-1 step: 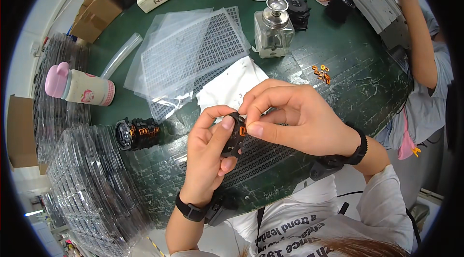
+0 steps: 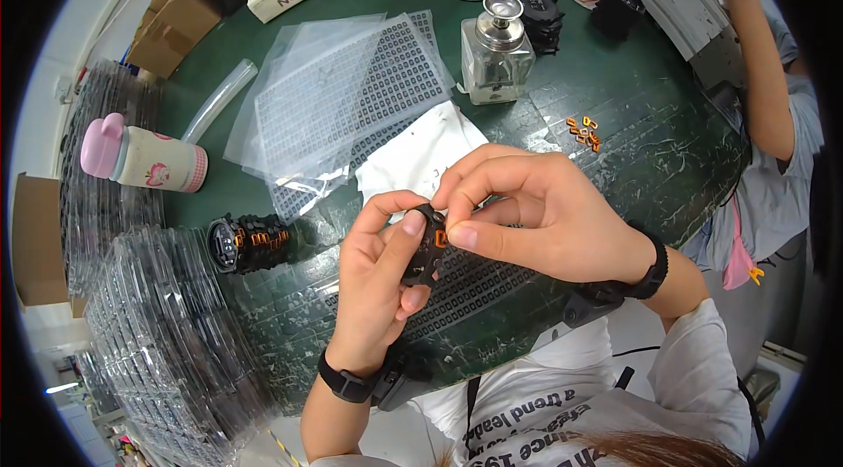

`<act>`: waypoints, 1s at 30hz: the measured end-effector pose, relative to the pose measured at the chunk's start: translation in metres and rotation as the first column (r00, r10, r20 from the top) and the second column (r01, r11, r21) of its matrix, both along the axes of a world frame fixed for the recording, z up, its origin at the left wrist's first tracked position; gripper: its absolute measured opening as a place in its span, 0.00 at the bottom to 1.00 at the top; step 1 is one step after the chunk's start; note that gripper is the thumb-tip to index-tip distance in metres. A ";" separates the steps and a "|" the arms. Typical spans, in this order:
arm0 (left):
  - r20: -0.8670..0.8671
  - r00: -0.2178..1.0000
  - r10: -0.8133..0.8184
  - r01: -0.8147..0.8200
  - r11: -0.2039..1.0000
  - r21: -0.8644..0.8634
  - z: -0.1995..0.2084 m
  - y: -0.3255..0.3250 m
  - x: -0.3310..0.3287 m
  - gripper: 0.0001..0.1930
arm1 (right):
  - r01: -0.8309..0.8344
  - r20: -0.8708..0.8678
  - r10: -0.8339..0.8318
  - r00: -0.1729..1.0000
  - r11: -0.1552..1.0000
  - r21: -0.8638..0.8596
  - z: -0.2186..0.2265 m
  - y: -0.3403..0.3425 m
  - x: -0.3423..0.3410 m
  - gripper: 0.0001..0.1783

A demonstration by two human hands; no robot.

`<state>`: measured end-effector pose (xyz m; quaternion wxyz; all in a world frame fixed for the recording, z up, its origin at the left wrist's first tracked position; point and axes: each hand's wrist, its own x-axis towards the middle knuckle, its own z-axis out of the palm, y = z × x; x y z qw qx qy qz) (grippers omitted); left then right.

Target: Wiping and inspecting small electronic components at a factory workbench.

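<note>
Between the thumb and fingers of my left hand [image 2: 373, 261] a black watch case [image 2: 421, 258] is held tilted. A small orange piece [image 2: 441, 239] shows on the side of the case toward my right hand. There my right hand [image 2: 536, 212] is closed in a pinch, thumb and index fingertips against the case's edge beside the orange piece; what lies between those fingertips is hidden. Under the hands lies a sheet of small black frame-shaped stickers [image 2: 474, 296]. Just beyond them is a crumpled white cloth [image 2: 421, 151].
A row of black watch cases [image 2: 255, 243] lies left. Loose orange pieces [image 2: 584, 133] sit right of a glass pump bottle [image 2: 498, 59]. Stacked clear trays [image 2: 176, 335] and a pink-capped bottle [image 2: 149, 155] stand left, sticker sheets [image 2: 342, 89] beyond. A co-worker's arm [image 2: 764, 72] is at right.
</note>
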<state>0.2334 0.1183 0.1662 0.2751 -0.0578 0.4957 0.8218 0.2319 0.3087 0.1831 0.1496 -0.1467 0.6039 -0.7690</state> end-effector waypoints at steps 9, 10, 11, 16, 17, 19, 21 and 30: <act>-0.011 0.999 -0.040 0.040 0.999 0.004 0.002 -0.001 0.001 0.10 | -0.010 0.071 0.010 0.997 1.000 -0.002 0.006 0.001 0.002 0.04; -0.010 0.999 -0.047 0.047 0.999 0.022 0.001 -0.002 0.001 0.10 | -0.008 0.096 0.010 0.995 1.000 -0.023 0.006 0.001 0.003 0.04; -0.010 0.999 -0.047 0.047 0.999 0.022 0.000 -0.002 0.002 0.10 | -0.008 0.096 0.010 0.995 1.000 -0.023 0.006 0.001 0.003 0.04; -0.010 0.999 -0.052 0.051 0.998 -0.044 0.001 0.003 0.001 0.10 | -0.024 0.126 0.037 0.991 0.995 -0.099 0.005 0.002 0.002 0.04; -0.013 0.999 -0.050 0.049 0.998 -0.047 0.002 0.002 0.002 0.10 | -0.027 0.123 0.039 0.992 0.994 -0.102 0.005 0.001 0.002 0.04; -0.032 0.998 -0.044 0.044 0.999 -0.008 0.004 0.000 0.003 0.10 | -0.052 0.106 0.068 0.992 0.988 -0.147 0.007 -0.001 0.002 0.04; -0.032 0.999 -0.040 0.041 0.999 0.017 0.001 0.001 0.003 0.11 | -0.049 0.061 0.056 0.997 0.992 -0.114 0.006 -0.001 0.002 0.03; 0.036 0.996 -0.081 0.073 0.982 0.174 0.002 -0.010 0.013 0.12 | -0.222 -0.595 0.319 0.738 0.947 0.232 0.008 0.007 -0.003 0.03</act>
